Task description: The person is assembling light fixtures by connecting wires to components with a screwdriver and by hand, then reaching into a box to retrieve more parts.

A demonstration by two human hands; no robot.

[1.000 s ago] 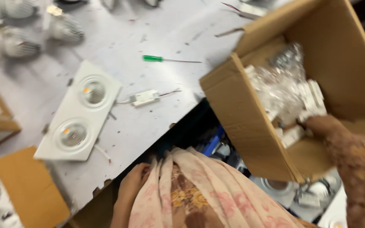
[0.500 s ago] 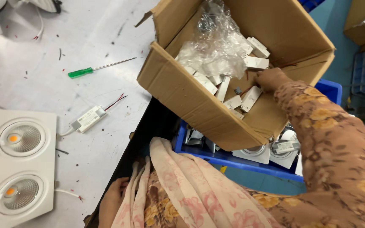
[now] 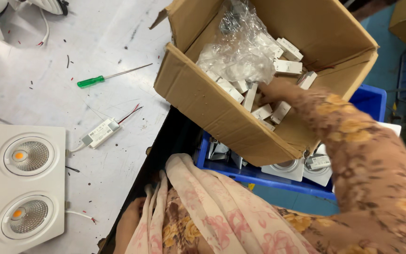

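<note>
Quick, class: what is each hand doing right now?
Right hand: inside the brown cardboard box, among small white rectangular parts; grip cannot be told.
Left hand: not in view.

Right hand [image 3: 271, 91] among small drivers [image 3: 259, 101] inside the cardboard box [image 3: 203, 101]; screwdriver [image 3: 111, 77] and twin downlight [image 3: 24, 186] leftward on the table [image 3: 95, 37].

A scuffed white worktable [image 3: 71, 61] fills the left of the frame. On it lie a green-handled screwdriver [image 3: 111, 77], a small white driver [image 3: 100, 132] with wires, and, lower left, a white 2-lamp fixture [image 3: 24, 186].
</note>
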